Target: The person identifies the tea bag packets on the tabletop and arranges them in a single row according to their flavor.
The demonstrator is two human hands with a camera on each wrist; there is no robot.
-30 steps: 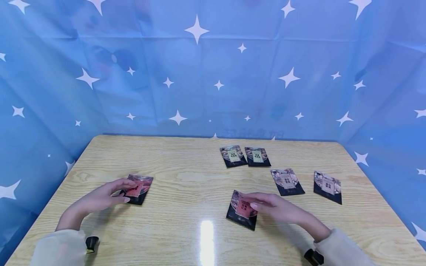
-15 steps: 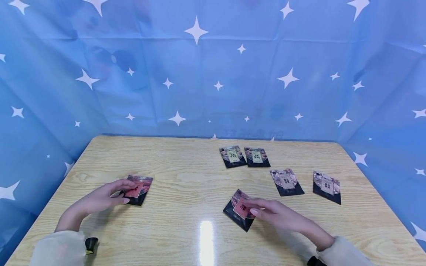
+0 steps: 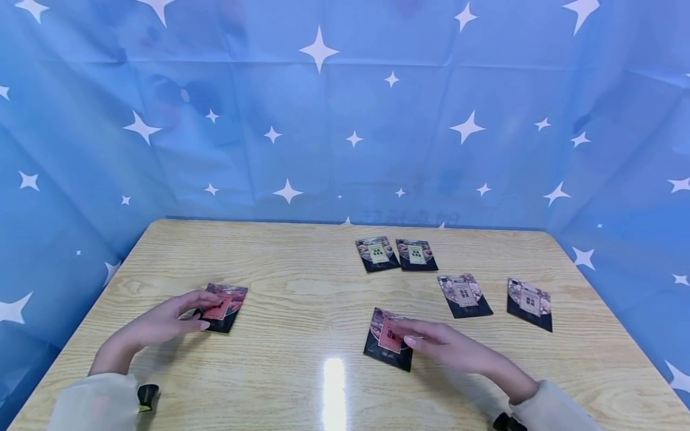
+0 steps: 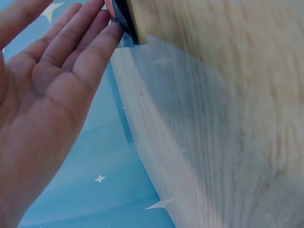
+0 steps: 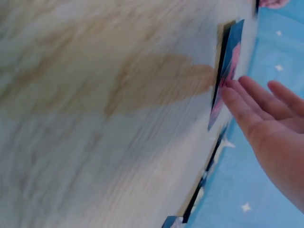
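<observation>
In the head view my left hand [image 3: 167, 326] rests its fingertips on a dark sachet with a red label [image 3: 234, 302], which lies flat at the left of the table. The fingers cover part of that label. A matching red-labelled sachet [image 3: 387, 352] lies right of the middle, with the fingertips of my right hand [image 3: 450, 347] on its right side. From the right wrist view, the fingers of that hand look nearly straight against the face of this sachet [image 5: 231, 61]. The left wrist view shows straight fingers too, reaching an edge of the left sachet [image 4: 124, 18].
Two green-labelled sachets [image 3: 378, 254] [image 3: 417, 255] lie side by side near the back edge of the wooden table [image 3: 280, 269]. Two pale-pink-labelled sachets [image 3: 465, 296] [image 3: 530, 303] lie further right. A blue star-patterned cloth [image 3: 242, 155] hangs behind the table.
Under the right fingertips, the red-labelled sachet turned clockwise, then turned back counter-clockwise, and now lies slightly further left than at first. The left hand and its sachet have stayed still.
</observation>
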